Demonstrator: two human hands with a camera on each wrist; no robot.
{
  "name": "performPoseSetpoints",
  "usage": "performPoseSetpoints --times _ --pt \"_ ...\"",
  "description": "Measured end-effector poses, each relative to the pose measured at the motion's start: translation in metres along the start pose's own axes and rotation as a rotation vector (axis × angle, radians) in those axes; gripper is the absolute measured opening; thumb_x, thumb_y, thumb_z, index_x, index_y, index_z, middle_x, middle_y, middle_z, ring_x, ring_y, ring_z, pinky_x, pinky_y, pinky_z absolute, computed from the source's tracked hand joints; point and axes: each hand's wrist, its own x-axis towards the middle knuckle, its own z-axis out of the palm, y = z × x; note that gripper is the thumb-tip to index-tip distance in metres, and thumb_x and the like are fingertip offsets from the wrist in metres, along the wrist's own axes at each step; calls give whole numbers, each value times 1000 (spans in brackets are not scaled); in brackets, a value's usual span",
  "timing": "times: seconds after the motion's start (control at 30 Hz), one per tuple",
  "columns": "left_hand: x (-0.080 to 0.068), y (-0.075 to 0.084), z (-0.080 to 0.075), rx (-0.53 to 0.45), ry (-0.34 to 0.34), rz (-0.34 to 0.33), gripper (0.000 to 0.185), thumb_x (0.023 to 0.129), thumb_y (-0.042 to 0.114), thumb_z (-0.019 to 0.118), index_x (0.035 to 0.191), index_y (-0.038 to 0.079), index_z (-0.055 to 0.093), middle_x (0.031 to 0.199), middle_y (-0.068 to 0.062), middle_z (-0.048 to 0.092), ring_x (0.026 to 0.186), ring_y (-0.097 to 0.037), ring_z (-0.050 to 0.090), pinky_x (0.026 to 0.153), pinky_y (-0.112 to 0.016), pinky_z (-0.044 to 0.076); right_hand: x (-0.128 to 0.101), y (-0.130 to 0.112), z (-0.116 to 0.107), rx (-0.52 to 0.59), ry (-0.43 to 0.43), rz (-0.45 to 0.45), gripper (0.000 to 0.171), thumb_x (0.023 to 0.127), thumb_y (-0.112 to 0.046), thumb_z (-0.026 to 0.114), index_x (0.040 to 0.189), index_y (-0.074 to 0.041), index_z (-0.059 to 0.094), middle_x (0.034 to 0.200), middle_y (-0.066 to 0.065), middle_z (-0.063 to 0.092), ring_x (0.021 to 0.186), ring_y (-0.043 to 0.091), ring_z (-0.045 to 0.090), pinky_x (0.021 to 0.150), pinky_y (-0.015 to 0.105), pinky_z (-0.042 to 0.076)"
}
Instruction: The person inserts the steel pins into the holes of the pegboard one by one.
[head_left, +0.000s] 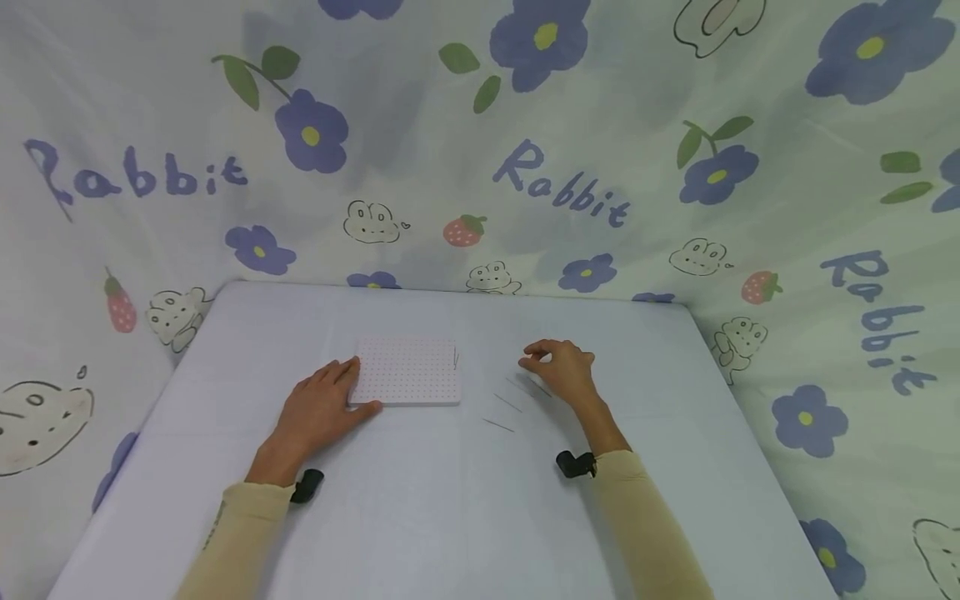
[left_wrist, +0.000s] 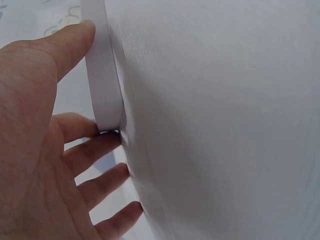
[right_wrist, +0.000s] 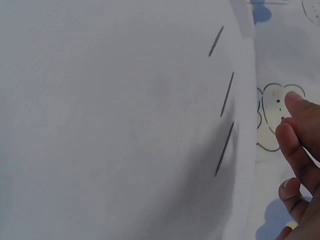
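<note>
Resting flat, left hand [head_left: 318, 408] touching dotted board [head_left: 407, 372] edge, right hand [head_left: 561, 367] loosely curled, empty, beside needles [head_left: 508, 403]

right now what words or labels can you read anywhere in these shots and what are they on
"Rabbit" in purple letters on the floral rabbit-print cloth backdrop, left of the table.
"Rabbit" again on the same cloth, behind the table.
"Rabbit" a third time on the cloth, at the right, running downward.
The white dotted square board bears only a grid of dots, no text.
The wrist views show no readable text.
</note>
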Motion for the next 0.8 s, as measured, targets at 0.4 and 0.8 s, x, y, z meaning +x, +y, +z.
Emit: performPoseSetpoints --times 0.4,0.8 --pt "-1 0 0 4 20 21 90 92 56 66 150 -7 39 153 -26 41 140 -47 37 110 -64 35 -21 29 6 -62 -78 116 17 86 -39 80 96 -25 77 85 -11 70 90 19 63 88 55 31" --pt "-1 -2 1 5 28 15 90 91 55 67 150 -6 39 154 -25 41 141 -47 37 111 -64 34 -21 27 4 -101 -96 111 14 88 -36 78 89 -22 77 81 -10 70 85 18 63 88 58 33"
